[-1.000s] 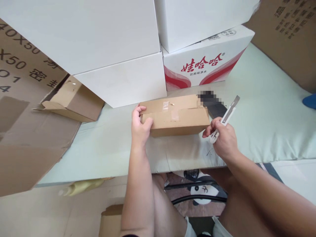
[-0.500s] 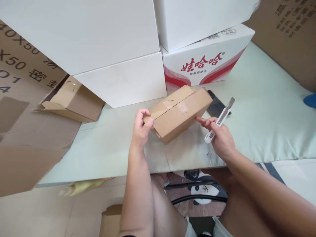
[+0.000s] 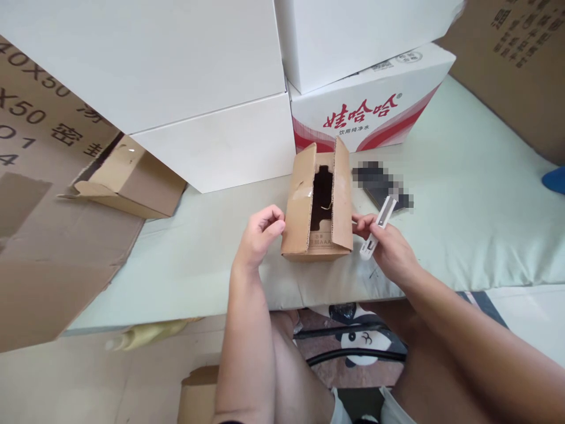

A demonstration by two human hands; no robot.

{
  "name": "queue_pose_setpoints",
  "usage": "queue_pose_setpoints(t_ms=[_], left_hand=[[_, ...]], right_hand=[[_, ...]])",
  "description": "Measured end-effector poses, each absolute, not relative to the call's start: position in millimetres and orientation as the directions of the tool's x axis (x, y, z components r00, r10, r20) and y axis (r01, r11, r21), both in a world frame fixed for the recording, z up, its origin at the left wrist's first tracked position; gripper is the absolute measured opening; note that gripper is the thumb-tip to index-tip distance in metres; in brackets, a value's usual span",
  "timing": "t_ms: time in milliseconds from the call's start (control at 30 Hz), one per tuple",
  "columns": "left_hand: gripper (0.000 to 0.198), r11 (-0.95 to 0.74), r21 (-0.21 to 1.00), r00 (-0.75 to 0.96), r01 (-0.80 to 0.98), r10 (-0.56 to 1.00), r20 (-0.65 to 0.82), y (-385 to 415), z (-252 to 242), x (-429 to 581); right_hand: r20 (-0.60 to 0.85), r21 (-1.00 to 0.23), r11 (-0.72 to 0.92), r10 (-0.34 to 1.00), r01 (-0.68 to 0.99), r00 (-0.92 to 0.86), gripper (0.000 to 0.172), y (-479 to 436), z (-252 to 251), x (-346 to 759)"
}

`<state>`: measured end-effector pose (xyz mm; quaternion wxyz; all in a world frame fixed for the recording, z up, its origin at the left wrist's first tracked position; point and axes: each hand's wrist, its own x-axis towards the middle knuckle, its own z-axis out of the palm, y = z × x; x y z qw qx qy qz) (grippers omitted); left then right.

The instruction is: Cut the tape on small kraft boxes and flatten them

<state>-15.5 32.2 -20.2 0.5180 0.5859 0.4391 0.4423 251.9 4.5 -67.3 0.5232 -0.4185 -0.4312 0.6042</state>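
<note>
A small brown cardboard box [image 3: 299, 218] stands in front of me with its two long top flaps parted, showing a dark gap between them. Whatever lies deep inside is hard to make out. My left hand [image 3: 261, 235] is closed, curled fingers and thumb at the box's left edge. In my right hand [image 3: 394, 244], fingers wrap round a white utility knife [image 3: 374, 240]; no blade is seen sticking out. Some of those fingers reach to the right side of the box. Just beyond the knife lies a dark phone-like slab [image 3: 379, 189], partly blurred out.
White boxes [image 3: 216, 147] are stacked behind, beside a white carton with red lettering [image 3: 366, 121]. An opened cardboard box [image 3: 145, 182] sits at left by a large printed carton [image 3: 39, 218]. Another large carton [image 3: 516, 70] stands at right. The pale green cloth [image 3: 468, 235] ends near my knees.
The cardboard box has turned so one end faces me, and its top flaps have come apart. The knife's blade, sticking out before, no longer shows.
</note>
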Motion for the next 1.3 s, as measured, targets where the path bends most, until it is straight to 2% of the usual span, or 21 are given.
queue_pose_setpoints(t_ms=[200, 333, 500, 633, 733, 867, 967, 1067, 1300], left_hand=[[0.04, -0.071, 0.994, 0.217, 0.085, 0.975, 0.051, 29.2, -14.8, -11.0], [0.043, -0.103, 0.978, 0.241, 0.18, 0.969, 0.057, 28.6, -11.5, -8.5], [0.038, -0.153, 0.936, 0.115, 0.317, 0.986, 0.122, 27.9, -14.4, 4.1], [0.04, -0.202, 0.922, 0.077, 0.33, 0.979, 0.187, 24.7, -19.0, 21.1], [0.042, -0.295, 0.856, 0.11, 0.425, 0.955, 0.275, 22.6, -18.9, 28.5], [0.029, -0.475, 0.687, 0.265, 0.55, 0.879, 0.396, 21.9, -12.8, 30.5], [0.042, -0.548, 0.587, 0.378, 0.596, 0.836, 0.398, 21.9, -7.4, 31.0], [0.042, -0.536, 0.56, 0.404, 0.632, 0.844, 0.352, 22.4, -5.4, 31.7], [0.036, -0.476, 0.589, 0.338, 0.653, 0.879, 0.336, 24.9, -8.9, 32.6]], right_hand=[[-0.127, -0.958, -0.149, 0.986, -0.247, -0.105, 0.045, 4.4, -62.8, 251.6], [-0.069, -0.977, -0.087, 0.993, -0.194, -0.097, 0.042, 3.0, -65.3, 252.0], [0.0, -0.984, -0.02, 0.993, -0.176, -0.115, 0.037, 0.2, -72.3, 250.2], [0.052, -0.98, 0.039, 0.997, -0.195, -0.062, 0.046, 0.8, -72.7, 246.7], [0.066, -0.977, 0.056, 0.997, -0.206, -0.042, 0.05, 2.0, -71.8, 245.8], [0.051, -0.978, 0.039, 0.997, -0.207, -0.053, 0.05, 3.2, -71.3, 246.3], [0.047, -0.975, 0.034, 0.997, -0.222, -0.053, 0.05, 3.6, -70.5, 246.4], [0.046, -0.979, 0.032, 0.997, -0.202, -0.064, 0.053, 3.4, -69.5, 246.4], [0.034, -0.991, 0.026, 0.998, -0.133, -0.058, 0.049, 2.7, -71.7, 248.2]])
